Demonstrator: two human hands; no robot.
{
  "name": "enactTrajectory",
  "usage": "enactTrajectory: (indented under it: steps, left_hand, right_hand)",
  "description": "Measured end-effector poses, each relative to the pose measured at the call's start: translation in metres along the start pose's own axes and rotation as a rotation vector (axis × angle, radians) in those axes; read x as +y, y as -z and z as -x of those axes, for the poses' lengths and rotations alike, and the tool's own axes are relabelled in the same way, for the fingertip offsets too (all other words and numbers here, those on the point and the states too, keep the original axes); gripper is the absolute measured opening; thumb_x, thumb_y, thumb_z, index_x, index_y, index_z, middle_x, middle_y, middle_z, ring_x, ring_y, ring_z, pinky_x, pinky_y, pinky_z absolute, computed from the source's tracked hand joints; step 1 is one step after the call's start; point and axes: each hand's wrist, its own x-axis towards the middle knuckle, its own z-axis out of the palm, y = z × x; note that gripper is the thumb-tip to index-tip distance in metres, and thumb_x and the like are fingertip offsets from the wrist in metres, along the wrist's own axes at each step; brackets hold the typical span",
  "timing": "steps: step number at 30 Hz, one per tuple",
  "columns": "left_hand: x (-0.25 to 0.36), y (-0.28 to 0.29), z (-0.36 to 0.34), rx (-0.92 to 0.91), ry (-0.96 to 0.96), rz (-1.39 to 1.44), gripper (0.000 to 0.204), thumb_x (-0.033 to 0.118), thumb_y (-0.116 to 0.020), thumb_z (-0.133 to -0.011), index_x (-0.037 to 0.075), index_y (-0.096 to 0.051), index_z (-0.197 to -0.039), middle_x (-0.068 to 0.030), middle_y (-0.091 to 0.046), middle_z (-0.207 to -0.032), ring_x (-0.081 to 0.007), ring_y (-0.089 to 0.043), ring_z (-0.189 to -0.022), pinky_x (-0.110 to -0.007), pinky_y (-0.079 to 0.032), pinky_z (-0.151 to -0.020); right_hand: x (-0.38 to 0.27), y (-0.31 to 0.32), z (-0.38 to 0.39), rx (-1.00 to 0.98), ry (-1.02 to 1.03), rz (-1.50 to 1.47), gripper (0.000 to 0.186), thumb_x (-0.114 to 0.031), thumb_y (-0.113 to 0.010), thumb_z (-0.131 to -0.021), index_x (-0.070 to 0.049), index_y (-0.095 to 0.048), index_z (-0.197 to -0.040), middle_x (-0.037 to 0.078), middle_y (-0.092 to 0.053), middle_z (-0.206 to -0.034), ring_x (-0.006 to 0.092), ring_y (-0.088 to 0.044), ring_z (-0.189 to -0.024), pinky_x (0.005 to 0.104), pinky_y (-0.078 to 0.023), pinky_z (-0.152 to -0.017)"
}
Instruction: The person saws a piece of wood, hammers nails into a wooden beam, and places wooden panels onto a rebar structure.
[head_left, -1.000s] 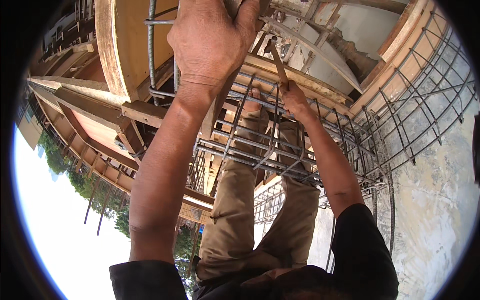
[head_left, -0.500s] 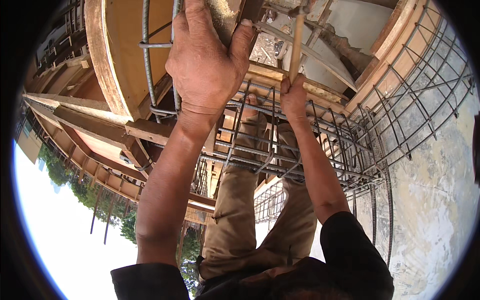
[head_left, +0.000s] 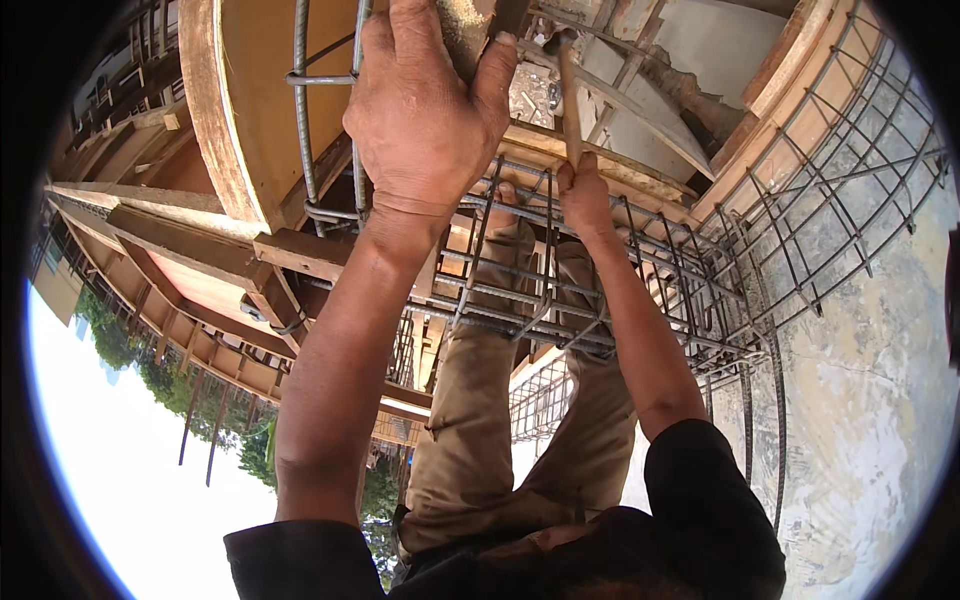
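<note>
My left hand is wrapped over a wooden board at the top of the picture, its thumb on the right side and its fingers on the left. Pale, rough grain or sawdust shows on the board between thumb and fingers. My right hand is closed around the wooden handle of a hammer. The dark hammer head points away from me, up and to the right of my left thumb, apart from the board. Where the board ends is out of the picture.
A cage of steel bars crosses over my legs, and one bare foot stands beyond it. Upright rebar rises beside a plywood panel at the left. Steel mesh leans along the plastered wall at the right.
The hammer head has swung left and slightly down, closer to the board. My left hand still grips the board, and the whole view has shifted a little.
</note>
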Motion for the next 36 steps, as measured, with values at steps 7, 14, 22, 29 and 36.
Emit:
enactTrajectory:
  steps: [7, 14, 22, 29, 36]
  left_hand:
    - [-0.004, 0.018, 0.006, -0.184, 0.241, -0.009, 0.092, 0.024, -0.073, -0.088, 0.000, -0.018, -0.158, -0.0283, -0.052, -0.142, -0.0267, -0.069, -0.071, -0.031, -0.061, -0.056]
    - [0.008, 0.009, -0.002, -0.112, 0.152, 0.079, 0.093, 0.022, -0.073, -0.086, 0.000, -0.018, -0.158, -0.0315, -0.052, -0.139, -0.0410, -0.070, -0.100, -0.040, -0.063, -0.071]
    - [-0.011, 0.014, 0.009, -0.075, 0.135, -0.027, 0.089, 0.023, -0.072, -0.087, -0.005, -0.023, -0.155, -0.0327, -0.050, -0.142, -0.0425, -0.069, -0.102, -0.040, -0.063, -0.076]
    - [0.017, 0.018, -0.009, -0.208, 0.252, 0.154, 0.091, 0.022, -0.073, -0.087, -0.003, -0.021, -0.157, -0.0315, -0.048, -0.145, -0.0419, -0.067, -0.110, -0.038, -0.063, -0.079]
    - [-0.012, 0.013, 0.012, -0.021, 0.081, -0.015, 0.087, 0.022, -0.074, -0.086, -0.006, -0.027, -0.154, -0.0267, -0.051, -0.145, -0.0227, -0.071, -0.074, -0.026, -0.060, -0.057]
  right_hand:
    - [-0.114, 0.114, -0.033, -0.226, -0.222, -0.637, 0.026, -0.031, -0.061, -0.101, -0.006, -0.053, -0.104, -0.003, -0.047, -0.068, 0.0091, -0.044, -0.050, 0.0269, -0.035, -0.040]
    - [-0.011, 0.010, -0.020, 0.117, 0.024, -0.158, 0.024, -0.027, -0.056, -0.104, -0.004, -0.052, -0.109, 0.000, -0.049, -0.067, 0.0105, -0.046, -0.050, 0.0281, -0.041, -0.043]
    - [-0.128, 0.155, -0.059, 0.025, 0.009, -0.815, 0.019, -0.026, -0.056, -0.105, -0.011, -0.049, -0.095, -0.002, -0.047, -0.066, 0.0077, -0.043, -0.051, 0.0261, -0.035, -0.043]
    - [0.028, -0.005, 0.015, -0.697, -0.558, -0.187, 0.033, -0.033, -0.054, -0.101, -0.001, -0.052, -0.105, 0.016, -0.063, -0.078, 0.0223, -0.064, -0.063, 0.0393, -0.048, -0.047]
    - [-0.088, 0.157, -0.044, -0.008, -0.042, -0.756, 0.026, -0.032, -0.059, -0.103, -0.010, -0.049, -0.096, -0.001, -0.048, -0.069, 0.0083, -0.044, -0.049, 0.0256, -0.039, -0.041]
